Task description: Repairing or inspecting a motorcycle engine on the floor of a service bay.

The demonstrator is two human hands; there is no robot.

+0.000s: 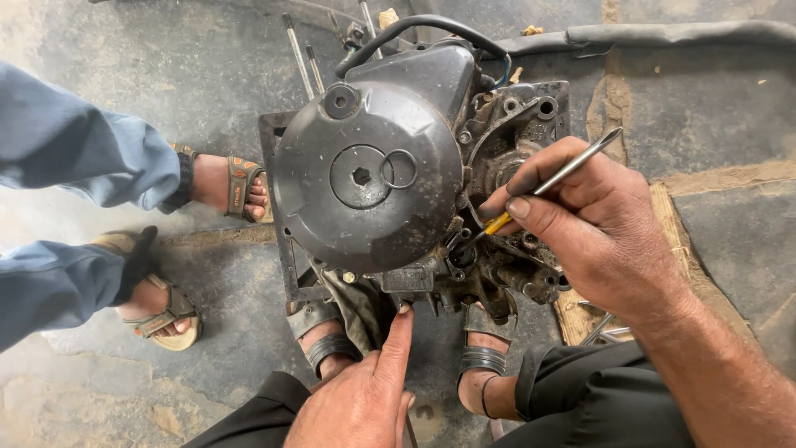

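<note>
Partly hidden – screwdriver (554,181) tip behind engine (390,166), right hand (580,224)

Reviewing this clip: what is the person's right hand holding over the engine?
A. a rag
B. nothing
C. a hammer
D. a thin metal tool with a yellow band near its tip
D: the right hand pinches a slim metal tool with a yellow band, its tip down in the engine beside the round dark cover, while the left hand touches the engine's lower edge with its forefinger.

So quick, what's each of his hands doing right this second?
Left hand: holding nothing, forefinger stretched out to touch the lower edge of the engine.
Right hand: closed around a thin metal tool, tip at the engine.
</note>
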